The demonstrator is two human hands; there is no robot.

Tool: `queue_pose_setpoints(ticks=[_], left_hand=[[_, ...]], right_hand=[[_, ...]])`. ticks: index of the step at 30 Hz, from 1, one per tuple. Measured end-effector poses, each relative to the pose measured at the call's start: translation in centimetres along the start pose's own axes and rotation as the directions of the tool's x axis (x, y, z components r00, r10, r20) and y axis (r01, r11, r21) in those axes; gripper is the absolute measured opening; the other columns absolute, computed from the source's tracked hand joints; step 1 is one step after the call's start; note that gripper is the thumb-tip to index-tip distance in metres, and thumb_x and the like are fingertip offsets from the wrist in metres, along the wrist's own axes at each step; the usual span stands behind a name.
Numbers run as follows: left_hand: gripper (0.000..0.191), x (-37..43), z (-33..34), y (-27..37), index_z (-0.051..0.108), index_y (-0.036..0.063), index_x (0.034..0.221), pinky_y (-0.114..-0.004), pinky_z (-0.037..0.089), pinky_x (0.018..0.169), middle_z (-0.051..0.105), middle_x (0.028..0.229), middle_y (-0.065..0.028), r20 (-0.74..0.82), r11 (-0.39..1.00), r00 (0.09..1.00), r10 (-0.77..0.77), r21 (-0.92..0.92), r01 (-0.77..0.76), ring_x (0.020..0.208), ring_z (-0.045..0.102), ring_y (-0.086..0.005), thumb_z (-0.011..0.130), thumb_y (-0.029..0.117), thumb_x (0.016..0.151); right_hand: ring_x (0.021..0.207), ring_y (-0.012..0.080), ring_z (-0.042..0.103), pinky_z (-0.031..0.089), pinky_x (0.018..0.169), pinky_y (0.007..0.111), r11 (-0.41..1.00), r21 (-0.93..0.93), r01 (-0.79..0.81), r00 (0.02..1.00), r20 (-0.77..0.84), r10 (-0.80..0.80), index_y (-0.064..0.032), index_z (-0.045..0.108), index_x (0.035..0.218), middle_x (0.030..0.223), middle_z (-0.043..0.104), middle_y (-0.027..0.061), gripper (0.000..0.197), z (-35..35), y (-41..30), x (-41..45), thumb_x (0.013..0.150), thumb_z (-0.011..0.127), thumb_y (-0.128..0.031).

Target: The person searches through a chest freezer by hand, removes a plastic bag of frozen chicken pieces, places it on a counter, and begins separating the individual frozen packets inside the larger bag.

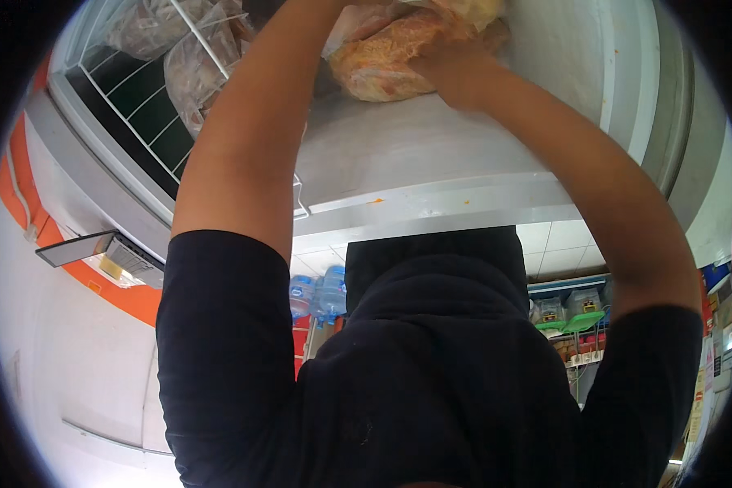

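Both my arms reach over the rim of a chest freezer (439,198). At the top, my right hand (448,64) is on a clear plastic bag of orange-coloured food (378,61), its fingers blurred and partly hidden against the bag. I cannot tell whether they grip it. My left hand lies mostly past the top edge of the picture; only a bit of it shows near another pale bag (363,24), and its fingers cannot be made out. Yellowish bagged food (479,11) sits above the orange one.
A white wire basket (128,119) at the freezer's left holds clear bags of frozen food (195,73). The freezer's inner wall (573,73) rises on the right. Below left stands an open laptop (128,259). Large blue water bottles (329,293) are on the floor behind.
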State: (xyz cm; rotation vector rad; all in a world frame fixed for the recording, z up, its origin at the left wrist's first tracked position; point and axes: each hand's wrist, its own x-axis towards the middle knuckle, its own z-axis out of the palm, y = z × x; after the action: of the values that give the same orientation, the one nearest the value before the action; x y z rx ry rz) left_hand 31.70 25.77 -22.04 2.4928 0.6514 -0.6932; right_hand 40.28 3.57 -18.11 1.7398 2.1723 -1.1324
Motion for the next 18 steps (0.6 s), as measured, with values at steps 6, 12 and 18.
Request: queue_pose_setpoints(ticks=[6, 12, 18], left_hand=[[0.086, -0.3, 0.0, -0.4, 0.052, 0.0073, 0.149, -0.056, 0.041, 0.113, 0.048, 0.156, -0.0158, -0.036, 0.996, 0.999, 0.003, -0.085, -0.007, 0.137, 0.052, -0.0375, 0.076, 0.057, 0.083], [0.081, -0.6, 0.1, -0.8, 0.052, 0.0077, 0.149, -0.055, 0.044, 0.110, 0.051, 0.153, -0.0157, -0.051, 0.992, 0.999, 0.006, -0.127, -0.012, 0.134, 0.055, -0.0373, 0.073, 0.055, 0.086], [0.076, -1.3, 0.0, -1.3, 0.053, 0.0082, 0.148, -0.054, 0.046, 0.108, 0.054, 0.150, -0.0155, -0.058, 0.989, 0.998, -0.013, -0.150, 0.004, 0.130, 0.057, -0.0370, 0.070, 0.052, 0.089]], right_hand=[[0.135, 0.0332, 0.057, 0.041, 0.117, 0.047, 0.954, -0.293, 0.065, 0.990, 0.138, -0.025, -0.0128, 0.056, 0.145, 0.145, 0.060, 0.0132, 0.053, 1.0, 2.2, 9.3, 0.092, 0.065, -0.011], [0.139, 0.0362, 0.053, 0.038, 0.119, 0.049, 0.940, -0.342, -0.014, 0.981, 0.175, 0.079, -0.0137, 0.051, 0.149, 0.153, 0.052, 0.0147, 0.062, 1.5, 3.2, 10.2, 0.089, 0.068, -0.008], [0.142, 0.0392, 0.048, 0.036, 0.120, 0.051, 0.964, -0.263, -0.033, 0.943, 0.312, 0.118, -0.0146, 0.046, 0.153, 0.160, 0.043, 0.0163, 0.072, 1.6, 1.8, 3.4, 0.087, 0.071, -0.006]])
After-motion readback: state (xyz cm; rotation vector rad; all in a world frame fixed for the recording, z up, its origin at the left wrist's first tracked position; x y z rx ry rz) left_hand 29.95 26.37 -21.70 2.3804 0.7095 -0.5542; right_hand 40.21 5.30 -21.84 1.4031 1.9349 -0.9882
